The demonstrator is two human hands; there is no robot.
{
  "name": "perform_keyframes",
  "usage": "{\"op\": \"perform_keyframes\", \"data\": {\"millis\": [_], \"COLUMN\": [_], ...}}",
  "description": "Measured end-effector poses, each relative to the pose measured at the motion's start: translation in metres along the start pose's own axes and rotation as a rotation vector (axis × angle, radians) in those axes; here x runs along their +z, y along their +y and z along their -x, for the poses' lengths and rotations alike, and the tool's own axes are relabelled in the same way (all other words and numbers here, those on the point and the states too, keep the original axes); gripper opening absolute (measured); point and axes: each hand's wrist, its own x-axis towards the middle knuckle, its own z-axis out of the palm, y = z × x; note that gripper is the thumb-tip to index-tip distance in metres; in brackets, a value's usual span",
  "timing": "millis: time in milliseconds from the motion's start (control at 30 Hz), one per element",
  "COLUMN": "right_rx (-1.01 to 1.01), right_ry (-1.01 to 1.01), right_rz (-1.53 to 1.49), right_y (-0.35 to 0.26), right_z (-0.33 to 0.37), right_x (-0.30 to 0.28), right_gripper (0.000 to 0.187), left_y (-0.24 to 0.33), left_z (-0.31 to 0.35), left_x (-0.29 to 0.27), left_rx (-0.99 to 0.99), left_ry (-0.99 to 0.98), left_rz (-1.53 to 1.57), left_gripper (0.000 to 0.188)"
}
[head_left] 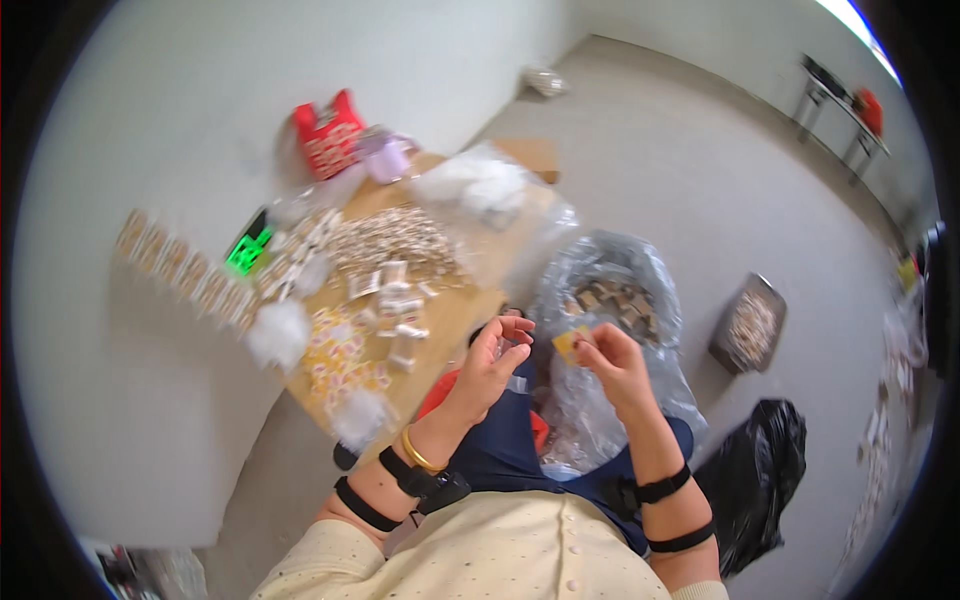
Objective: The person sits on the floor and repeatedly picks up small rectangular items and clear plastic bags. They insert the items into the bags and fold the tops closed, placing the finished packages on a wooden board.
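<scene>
My right hand (622,368) pinches a small flat yellow-and-white piece (567,344), perhaps a card or packet, between thumb and fingertips. Across from it, my left hand (488,368) is raised with curved fingers apart and nothing in them. Just beyond both hands stands a container lined with a clear plastic bag (655,265), holding several small brownish packs (612,300). On the wooden table (455,312) to the left lie scattered yellow-and-white pieces (338,350), small white boxes (400,312) and a wide heap of small pale pieces (395,243).
White fluffy bundles (280,335) and a green-lit display (248,252) are on the table's left side. A red bag (330,135) is at the wall. To the right are a grey tub (750,325) of small pieces and a black plastic bag (765,470).
</scene>
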Motion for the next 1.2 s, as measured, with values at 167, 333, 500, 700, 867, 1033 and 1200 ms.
{"op": "perform_keyframes", "data": {"millis": [167,333,500,700,867,1033,1200], "right_rx": [0.177,0.219,0.252,0.36,0.403,0.495,0.314], "right_ry": [-0.152,-0.427,-0.59,-0.897,-0.918,-0.858,-0.781], "right_rz": [0.151,0.256,0.269,0.49,0.17,0.286,0.429], "right_y": [0.009,0.067,0.13,0.143,0.139,0.148,0.168], "right_z": [-0.019,-0.044,-0.071,-0.059,-0.043,-0.052,-0.047], "right_x": [0.052,0.137,0.235,0.284,0.292,0.287,0.294], "right_gripper": [0.019,0.029,0.048,0.067,0.023,0.022,0.025], "left_y": [-0.039,-0.046,-0.028,-0.051,-0.056,-0.068,-0.078], "left_z": [0.051,0.134,0.187,0.186,0.167,0.184,0.173], "left_x": [-0.095,-0.188,-0.222,-0.229,-0.218,-0.244,-0.24], "left_rx": [-0.196,-0.203,-0.255,-0.035,-0.118,-0.307,-0.041], "left_ry": [0.256,0.561,0.798,0.891,0.907,0.917,0.827], "left_rz": [0.409,0.392,0.474,0.502,0.411,-0.479,-1.095], "left_gripper": [0.039,0.039,0.04,0.038,0.033,0.026,0.033]}}
